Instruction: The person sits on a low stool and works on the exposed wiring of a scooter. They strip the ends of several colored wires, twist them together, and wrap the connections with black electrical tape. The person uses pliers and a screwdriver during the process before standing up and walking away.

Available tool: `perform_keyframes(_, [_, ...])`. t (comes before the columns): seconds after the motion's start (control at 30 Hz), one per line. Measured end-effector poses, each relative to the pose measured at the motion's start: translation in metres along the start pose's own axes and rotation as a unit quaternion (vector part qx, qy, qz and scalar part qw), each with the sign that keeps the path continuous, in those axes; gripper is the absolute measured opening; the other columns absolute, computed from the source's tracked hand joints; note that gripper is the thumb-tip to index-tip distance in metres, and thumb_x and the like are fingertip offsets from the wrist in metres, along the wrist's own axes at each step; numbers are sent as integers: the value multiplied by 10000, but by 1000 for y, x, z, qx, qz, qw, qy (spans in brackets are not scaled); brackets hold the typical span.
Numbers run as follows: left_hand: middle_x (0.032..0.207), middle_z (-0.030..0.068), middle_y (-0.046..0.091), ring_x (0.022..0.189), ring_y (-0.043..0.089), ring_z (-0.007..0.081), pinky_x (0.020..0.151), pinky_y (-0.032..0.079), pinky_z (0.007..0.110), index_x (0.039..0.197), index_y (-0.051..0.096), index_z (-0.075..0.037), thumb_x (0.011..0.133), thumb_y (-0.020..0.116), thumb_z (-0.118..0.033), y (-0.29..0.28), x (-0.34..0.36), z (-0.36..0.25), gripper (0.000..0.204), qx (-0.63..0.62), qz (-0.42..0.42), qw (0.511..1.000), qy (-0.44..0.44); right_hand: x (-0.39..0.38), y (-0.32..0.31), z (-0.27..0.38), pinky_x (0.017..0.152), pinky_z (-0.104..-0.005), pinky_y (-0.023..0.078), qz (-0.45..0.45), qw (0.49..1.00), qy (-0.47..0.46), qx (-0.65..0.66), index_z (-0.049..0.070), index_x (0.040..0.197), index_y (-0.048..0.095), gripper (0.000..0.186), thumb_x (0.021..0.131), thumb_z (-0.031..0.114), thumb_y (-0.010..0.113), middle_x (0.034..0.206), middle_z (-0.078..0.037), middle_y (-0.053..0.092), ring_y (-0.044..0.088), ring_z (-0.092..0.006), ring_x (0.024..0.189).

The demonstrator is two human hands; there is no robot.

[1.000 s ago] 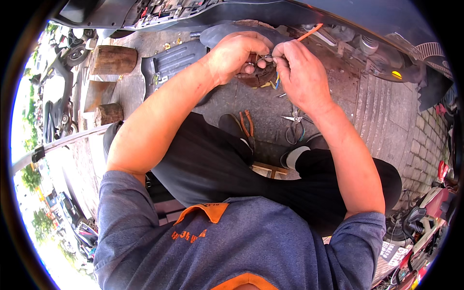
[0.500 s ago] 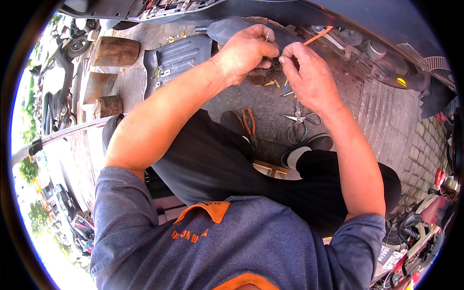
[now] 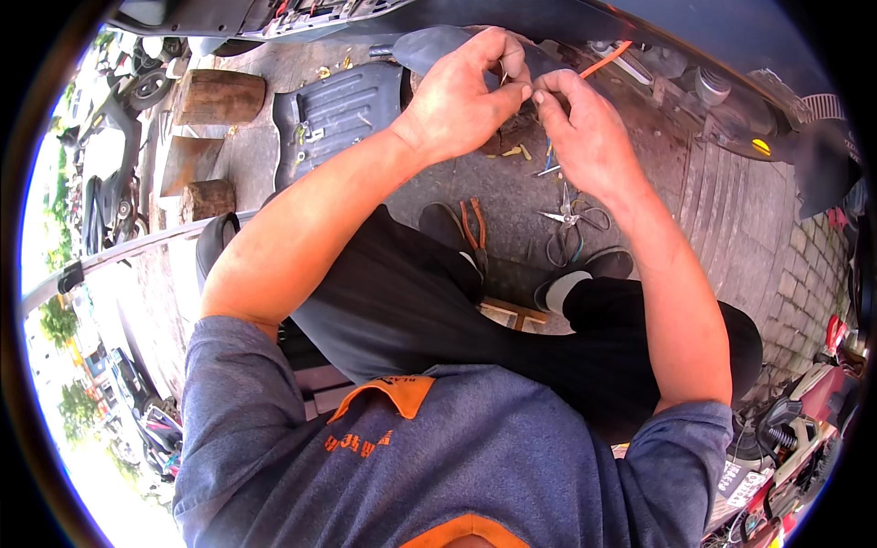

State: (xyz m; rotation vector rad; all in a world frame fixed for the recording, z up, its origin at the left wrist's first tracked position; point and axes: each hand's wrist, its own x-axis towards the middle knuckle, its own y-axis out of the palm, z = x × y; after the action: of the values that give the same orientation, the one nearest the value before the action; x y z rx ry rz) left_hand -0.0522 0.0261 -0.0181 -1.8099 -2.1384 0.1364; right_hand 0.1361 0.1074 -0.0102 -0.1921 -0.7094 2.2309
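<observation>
My left hand (image 3: 466, 91) is closed in a pinch, thumb against the curled fingers, and a thin strand shows near its fingertips. Close beside it, my right hand (image 3: 585, 132) pinches too, its thumb and forefinger almost touching the left thumb. What the two pinches hold is too small to make out. Behind the right hand an orange cable (image 3: 606, 60) runs up toward the dark vehicle body (image 3: 722, 46). Below the hands, scissors (image 3: 568, 219) lie spread on the ground. Pliers with orange handles (image 3: 474, 226) rest against my shoe (image 3: 440, 228).
A ribbed dark plastic panel (image 3: 340, 114) lies left of the hands, with small bits on it. Wooden blocks (image 3: 219, 97) stand farther left. Small yellow pieces (image 3: 517, 152) lie on the ground under the hands. Scooter parts (image 3: 786, 429) crowd the lower right.
Both hands have shifted slightly upward, and their fingertips have come closer together. The scissors and pliers lie as before.
</observation>
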Motion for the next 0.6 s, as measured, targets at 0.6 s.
perform_keyframes(0.6, [1028,39,742,883,693,131,754,549,298,1090,726,-57,1077,631,-221,-6,5,-5,190,-233,69,908,-342,-7,2,-9,822,-444,573,-66,988,-135,-40,39,1046,662,87,979,59,714,1010,-126,687,712,-360,935])
